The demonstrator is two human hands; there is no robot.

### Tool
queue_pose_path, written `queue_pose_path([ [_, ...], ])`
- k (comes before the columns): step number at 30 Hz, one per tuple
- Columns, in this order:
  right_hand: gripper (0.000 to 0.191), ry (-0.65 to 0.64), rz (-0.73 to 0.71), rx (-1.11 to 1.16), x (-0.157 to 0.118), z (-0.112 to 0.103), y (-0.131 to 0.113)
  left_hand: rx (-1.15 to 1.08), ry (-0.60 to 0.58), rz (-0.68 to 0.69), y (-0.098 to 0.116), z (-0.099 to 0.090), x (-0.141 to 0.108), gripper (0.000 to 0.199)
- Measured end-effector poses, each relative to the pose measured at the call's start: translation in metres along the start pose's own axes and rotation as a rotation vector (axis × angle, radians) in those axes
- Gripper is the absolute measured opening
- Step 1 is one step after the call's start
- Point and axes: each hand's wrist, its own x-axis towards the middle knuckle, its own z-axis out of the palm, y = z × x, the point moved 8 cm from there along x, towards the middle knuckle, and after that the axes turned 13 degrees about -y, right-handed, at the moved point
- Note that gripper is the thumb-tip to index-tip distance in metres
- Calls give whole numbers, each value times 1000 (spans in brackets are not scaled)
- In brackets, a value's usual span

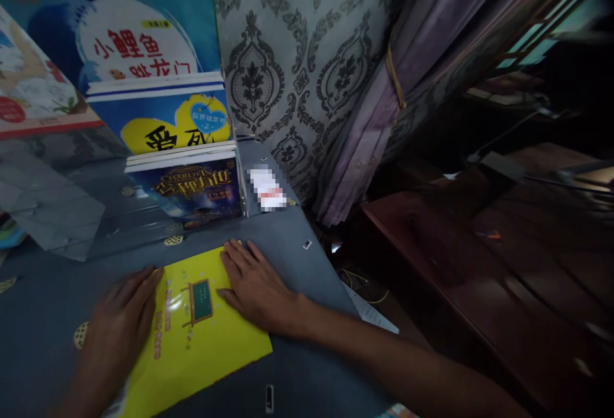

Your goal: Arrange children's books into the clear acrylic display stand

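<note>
A yellow book [215, 351] with a small chalkboard picture on its cover lies flat on the grey-covered table. My right hand [256, 287] rests palm down on its upper right part, fingers stretched out and a little spread. Along the book's left edge lies my left hand [122, 322], slightly blurred, with straight fingers touching the cover's upper left corner. Neither hand grips anything. Just beyond the yellow book stands a dark blue book [206, 191] with gold lettering, in front of a blue and yellow book [167, 127].
A large teal book [144, 38] stands tallest at the back. A clear stand edge [243, 191] shows beside the upright books. To their right lies a blurred-out white item [268, 189]. A purple curtain [357, 130] hangs by the patterned wall, and a dark red surface [432, 264] lies right of the table.
</note>
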Motion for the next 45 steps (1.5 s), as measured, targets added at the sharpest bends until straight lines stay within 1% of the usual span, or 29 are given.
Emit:
queue_pose_path([
  [3,62,44,35,-4,-6,-2,3,-12,-10,-11,-1,3,0,36],
  [6,60,46,52,-18,-7,-1,2,-1,5,22,3,1,1,36],
  [8,59,41,63,-23,-7,-2,0,6,1,10,4,0,1,38],
  [12,58,43,79,-24,-9,-2,-2,21,-22,-25,4,0,1,45],
  [15,58,48,94,-13,-11,1,-2,57,-74,-34,5,4,1,48],
  [18,58,64,94,-8,-12,4,-1,75,-136,18,11,11,6,48],
  [21,58,68,101,-12,-10,6,0,63,-169,82,21,16,13,48],
  [25,59,43,129,-15,-7,8,1,51,-168,76,27,15,19,49],
  [27,58,43,130,-5,-7,8,2,47,-165,48,22,12,18,49],
  [29,58,46,130,6,-7,8,2,48,-171,14,13,8,13,50],
  [34,56,62,120,17,-9,7,2,70,-156,-88,-25,-5,-11,54],
  [38,56,40,133,33,-9,6,2,59,-155,-138,-49,-5,-27,56],
  [42,55,14,174,29,-6,1,-3,-22,-123,-160,-57,0,-33,54],
  [44,52,8,172,18,-2,-2,-14,-41,-106,-168,-57,1,-32,55],
  [45,50,1,147,11,2,-2,-23,-49,-102,-169,-57,2,-32,56],
])
